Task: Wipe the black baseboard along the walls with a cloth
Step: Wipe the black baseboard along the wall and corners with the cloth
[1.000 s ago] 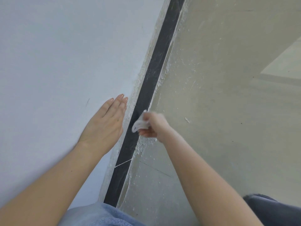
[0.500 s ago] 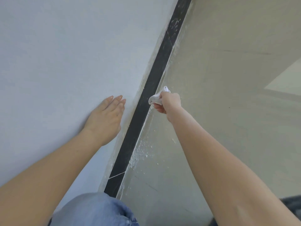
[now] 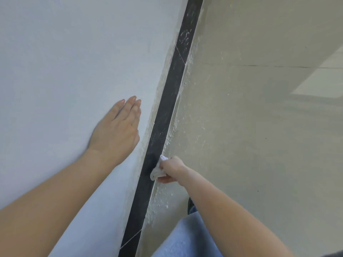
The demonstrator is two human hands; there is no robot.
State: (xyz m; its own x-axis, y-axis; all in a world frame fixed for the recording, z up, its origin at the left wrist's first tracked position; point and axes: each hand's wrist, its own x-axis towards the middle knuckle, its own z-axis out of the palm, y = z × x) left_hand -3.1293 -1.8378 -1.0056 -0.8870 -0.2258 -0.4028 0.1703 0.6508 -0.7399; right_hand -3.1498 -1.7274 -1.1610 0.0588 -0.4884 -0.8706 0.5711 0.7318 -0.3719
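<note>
Head view, looking down along the wall base. I log the black baseboard [image 3: 167, 112] as a diagonal strip running from top centre to the bottom edge. It lies between the pale wall [image 3: 65, 62] on the left and the beige floor [image 3: 259, 145] on the right.

Right hand [image 3: 172, 168]: fingers curled round a small white cloth [image 3: 156, 171], clenched on it. The cloth is pressed against the baseboard's face, in the lower half of the strip.

Left hand [image 3: 115, 132]: released, fingers straight and together, palm flat on the wall just beside the baseboard's upper edge, holding nothing.

White specks [image 3: 163, 201] lie on the floor along the baseboard's foot. Pale smears show on the strip higher up. Blue denim [image 3: 185, 238] sits at the bottom, below the right forearm.
</note>
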